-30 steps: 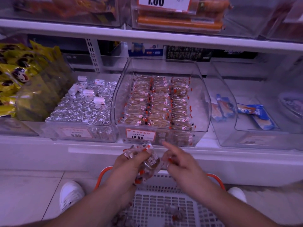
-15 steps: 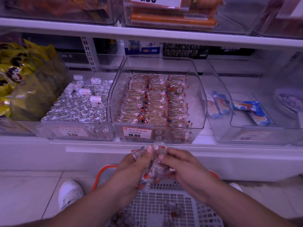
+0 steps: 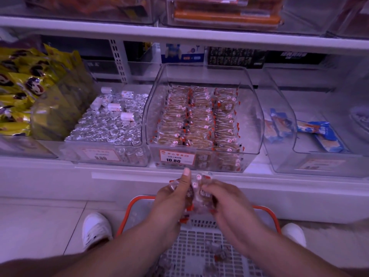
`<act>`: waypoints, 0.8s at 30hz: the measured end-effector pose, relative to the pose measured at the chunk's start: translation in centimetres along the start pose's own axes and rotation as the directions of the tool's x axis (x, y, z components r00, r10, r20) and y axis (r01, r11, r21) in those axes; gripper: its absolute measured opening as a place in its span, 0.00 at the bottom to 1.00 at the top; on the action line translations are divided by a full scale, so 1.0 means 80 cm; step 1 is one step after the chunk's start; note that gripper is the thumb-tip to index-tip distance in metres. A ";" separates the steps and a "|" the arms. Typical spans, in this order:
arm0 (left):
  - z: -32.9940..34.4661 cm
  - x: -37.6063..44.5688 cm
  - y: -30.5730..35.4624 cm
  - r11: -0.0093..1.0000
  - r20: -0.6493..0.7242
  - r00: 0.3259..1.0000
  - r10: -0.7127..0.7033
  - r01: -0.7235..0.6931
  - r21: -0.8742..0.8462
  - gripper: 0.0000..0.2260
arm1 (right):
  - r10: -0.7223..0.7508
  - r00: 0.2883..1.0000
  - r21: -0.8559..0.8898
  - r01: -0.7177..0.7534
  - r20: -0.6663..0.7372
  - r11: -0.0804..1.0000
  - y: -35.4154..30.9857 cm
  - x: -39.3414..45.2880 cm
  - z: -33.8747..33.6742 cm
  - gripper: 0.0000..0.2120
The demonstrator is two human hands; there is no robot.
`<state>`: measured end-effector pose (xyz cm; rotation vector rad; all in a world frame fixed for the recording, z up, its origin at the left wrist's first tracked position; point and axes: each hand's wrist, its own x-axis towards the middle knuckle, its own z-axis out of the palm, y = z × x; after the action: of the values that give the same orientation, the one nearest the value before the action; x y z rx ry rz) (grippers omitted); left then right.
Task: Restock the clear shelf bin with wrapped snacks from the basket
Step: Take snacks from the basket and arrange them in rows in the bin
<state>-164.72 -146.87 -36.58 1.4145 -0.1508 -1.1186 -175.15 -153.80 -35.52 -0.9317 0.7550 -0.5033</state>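
Head view, left to right: yellow snack bags (image 3: 24, 92) are piled at the far left of the shelf (image 3: 179, 40), then comes a bin of silver foil sweets (image 3: 107, 124) with a few white rolls on top. Next is the clear shelf bin (image 3: 201, 116) marked 10.80, holding three neat rows of wrapped snacks, with a bare strip along its right wall. Right of it another clear bin holds a few blue packets (image 3: 319, 134).

Below the bin, over the orange-rimmed basket (image 3: 199, 242), the left hand (image 3: 171, 204) and right hand (image 3: 229, 204) are pressed close together round a small bunch of wrapped snacks (image 3: 199, 190). The fingers of both hands curl round the bunch, the left thumb standing up along its side. A few more snacks lie in the basket.

The snacks look light and probably brittle inside, with thin, slick, crinkly wrappers, so a loose bunch may slide apart. Holding them by the flat faces, squared up like a deck, seems safer than pinching the wrapper ends. The bin's raised front lip and the shelf above leave a limited opening, so the bunch probably has to go in over the lip and down, without upsetting the rows already there.
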 end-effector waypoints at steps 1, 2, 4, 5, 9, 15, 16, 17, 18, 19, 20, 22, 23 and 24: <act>0.005 -0.003 0.000 1.000 -0.005 1.000 0.021 -0.021 0.002 0.25 | -0.024 0.999 -0.084 0.022 -0.021 0.996 0.007 -0.002 0.005 0.10; 0.009 -0.006 0.000 0.999 -0.016 0.999 0.047 -0.047 0.014 0.26 | -0.040 0.999 -0.159 0.034 -0.031 0.987 0.010 -0.004 0.010 0.11; 0.014 -0.009 0.002 0.994 -0.048 0.993 0.106 -0.104 0.042 0.27 | -0.020 1.000 -0.201 0.017 -0.016 0.979 0.011 -0.004 0.014 0.14; 0.015 -0.009 0.004 0.990 -0.069 0.989 0.130 -0.126 0.058 0.27 | 0.025 1.000 -0.136 -0.024 0.004 0.990 0.010 -0.003 0.014 0.14; 0.013 -0.004 0.013 0.980 -0.127 0.976 0.176 -0.161 0.117 0.24 | 0.242 0.959 0.177 -0.266 0.145 0.948 0.006 -0.005 0.017 0.21; 0.012 0.002 0.006 0.965 -0.047 0.964 0.261 -0.262 -0.009 0.14 | 0.221 0.959 0.159 -0.250 0.179 0.955 -0.004 -0.010 0.010 0.16; 0.011 0.002 0.005 0.963 -0.021 0.963 0.269 -0.270 -0.014 0.15 | 0.202 0.963 0.195 -0.236 0.180 0.952 -0.006 -0.008 0.009 0.17; 0.011 0.001 0.005 0.957 -0.001 0.957 0.289 -0.289 -0.003 0.17 | 0.184 0.964 0.231 -0.227 0.193 0.946 -0.010 -0.008 0.008 0.18; 0.010 -0.001 0.006 0.945 0.004 0.945 0.327 -0.327 0.020 0.18 | 0.169 0.963 0.257 -0.221 0.210 0.941 -0.012 -0.009 0.009 0.19; 0.009 0.000 0.007 0.919 -0.004 0.921 0.390 -0.389 0.065 0.19 | 0.161 0.960 0.280 -0.223 0.230 0.934 -0.014 -0.009 0.010 0.18; 0.008 -0.001 0.009 0.876 -0.001 0.884 0.467 -0.462 0.138 0.18 | 0.157 0.956 0.291 -0.228 0.246 0.929 -0.013 -0.010 0.011 0.18; 0.004 0.001 0.013 0.760 0.026 0.801 0.597 -0.577 0.299 0.15 | 0.167 0.947 0.253 -0.238 0.274 0.938 -0.010 -0.011 0.014 0.19; 0.001 0.003 0.013 0.732 0.032 0.786 0.618 -0.589 0.342 0.16 | 0.177 0.943 0.203 -0.238 0.280 0.950 -0.008 -0.013 0.015 0.20; -0.001 0.003 0.015 0.741 0.029 0.797 0.604 -0.575 0.346 0.17 | 0.184 0.943 0.139 -0.229 0.278 0.963 -0.006 -0.014 0.015 0.21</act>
<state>-163.92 -147.28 -35.74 1.5560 -0.7163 -0.5055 -174.98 -152.66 -34.21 -0.7317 0.5514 -0.2464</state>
